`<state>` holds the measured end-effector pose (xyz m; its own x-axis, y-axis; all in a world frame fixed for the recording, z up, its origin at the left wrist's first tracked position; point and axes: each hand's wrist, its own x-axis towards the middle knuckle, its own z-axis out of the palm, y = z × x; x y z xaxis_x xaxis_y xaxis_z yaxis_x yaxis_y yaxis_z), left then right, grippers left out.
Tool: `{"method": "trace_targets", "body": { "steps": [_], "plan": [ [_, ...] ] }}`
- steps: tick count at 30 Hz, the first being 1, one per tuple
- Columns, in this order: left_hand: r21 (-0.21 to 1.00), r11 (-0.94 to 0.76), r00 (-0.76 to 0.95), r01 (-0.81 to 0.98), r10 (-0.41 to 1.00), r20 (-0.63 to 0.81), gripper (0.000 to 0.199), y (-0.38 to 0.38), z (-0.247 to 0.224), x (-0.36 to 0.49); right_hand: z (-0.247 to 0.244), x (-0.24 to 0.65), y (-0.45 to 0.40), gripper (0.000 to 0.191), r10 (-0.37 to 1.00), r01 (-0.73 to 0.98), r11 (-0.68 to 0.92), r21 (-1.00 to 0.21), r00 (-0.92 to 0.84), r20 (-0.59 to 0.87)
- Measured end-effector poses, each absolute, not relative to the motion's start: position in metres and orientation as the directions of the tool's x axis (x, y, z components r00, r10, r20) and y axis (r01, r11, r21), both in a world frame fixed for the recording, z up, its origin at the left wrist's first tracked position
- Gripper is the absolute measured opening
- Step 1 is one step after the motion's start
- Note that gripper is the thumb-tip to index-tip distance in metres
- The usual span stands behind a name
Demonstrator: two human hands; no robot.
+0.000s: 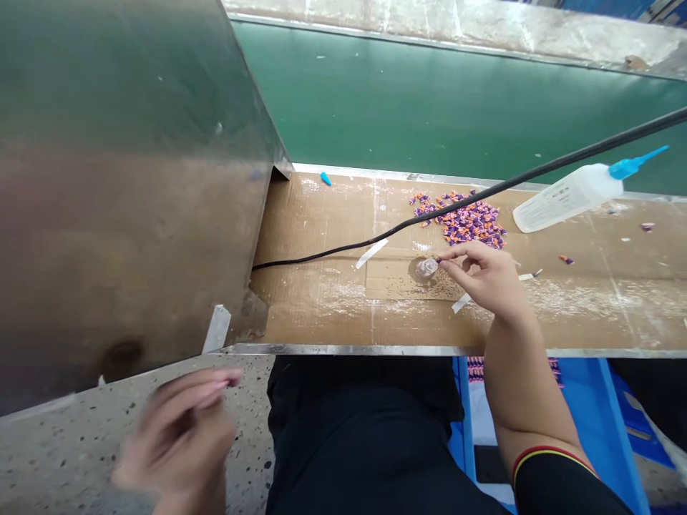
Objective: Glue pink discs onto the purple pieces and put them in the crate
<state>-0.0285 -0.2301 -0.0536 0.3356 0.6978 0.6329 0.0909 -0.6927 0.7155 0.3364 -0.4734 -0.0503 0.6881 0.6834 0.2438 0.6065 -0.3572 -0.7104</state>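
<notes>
My right hand (483, 275) pinches a small purple piece (439, 260) right beside a small clear round container (426, 268) on a cardboard patch (386, 281). Behind it lies a pile of small purple and orange pieces (475, 220). My left hand (179, 429) is blurred, at the lower left over the speckled floor, away from the worktop; its thumb and forefinger are together with a small pinkish thing at their tips, too blurred to name.
A black cable (348, 247) crosses above the cardboard-covered bench. A white bottle with blue nozzle (569, 197) leans at right. A blue cap (325, 178) lies at back. A metal housing (134, 200) stands left; a blue crate (617, 429) sits below the bench.
</notes>
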Motion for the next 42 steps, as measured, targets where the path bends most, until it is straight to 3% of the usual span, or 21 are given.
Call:
{"method": "trace_targets", "body": {
  "steps": [2,4,9,13,16,18,19,22,26,29,37,42],
  "plan": [
    [0.733,-0.677,0.531,-0.064,0.599,0.6,0.014,-0.24,-0.071,-0.013,-0.055,0.332,-0.475,0.013,0.703,0.662,-0.359,-0.658,0.655,0.275],
    [0.848,-0.516,0.655,-0.125,0.599,0.461,0.016,-0.256,-0.078,0.007,-0.06,0.331,-0.475,0.014,0.712,0.699,-0.379,-0.606,0.639,0.291],
    [0.988,0.003,0.699,-0.153,0.707,0.107,0.01,-0.29,-0.079,0.064,-0.064,0.331,-0.472,0.017,0.74,0.772,-0.445,-0.454,0.602,0.299],
    [0.912,0.384,0.72,-0.141,0.673,-0.172,0.04,-0.299,-0.088,0.101,-0.049,0.315,-0.473,0.019,0.701,0.804,-0.456,-0.381,0.588,0.404],
    [0.827,0.55,0.724,-0.117,0.617,-0.308,0.052,-0.302,-0.092,0.115,-0.042,0.295,-0.472,0.012,0.438,0.78,-0.491,-0.387,0.606,0.664],
    [0.797,0.595,0.726,-0.105,0.594,-0.347,0.054,-0.303,-0.091,0.119,-0.043,0.284,-0.47,0.009,0.244,0.771,-0.494,-0.402,0.567,0.787],
    [0.791,0.604,0.726,-0.1,0.588,-0.357,0.054,-0.304,-0.091,0.12,-0.046,0.281,-0.468,0.009,0.241,0.779,-0.487,-0.395,0.555,0.797],
    [0.792,0.605,0.725,-0.09,0.584,-0.364,0.054,-0.305,-0.089,0.122,-0.054,0.27,-0.461,0.01,0.424,0.79,-0.443,-0.425,0.602,0.677],
    [0.805,0.586,0.716,-0.098,0.603,-0.352,0.053,-0.307,-0.091,0.125,-0.06,0.239,-0.45,0.009,0.354,0.618,-0.223,-0.754,0.772,0.528],
    [0.794,0.588,0.677,-0.152,0.647,-0.35,0.054,-0.31,-0.094,0.129,-0.066,0.21,-0.44,0.01,0.375,0.502,-0.048,-0.864,0.81,0.45],
    [0.805,0.557,0.649,-0.204,0.692,-0.315,0.052,-0.319,-0.098,0.132,-0.089,0.186,-0.423,0.009,0.358,0.325,0.071,-0.943,0.874,0.328],
    [0.8,0.577,0.701,-0.166,0.64,-0.316,0.052,-0.319,-0.095,0.127,-0.091,0.188,-0.424,0.007,0.324,0.428,0.012,-0.904,0.853,0.408]
  ]
}}
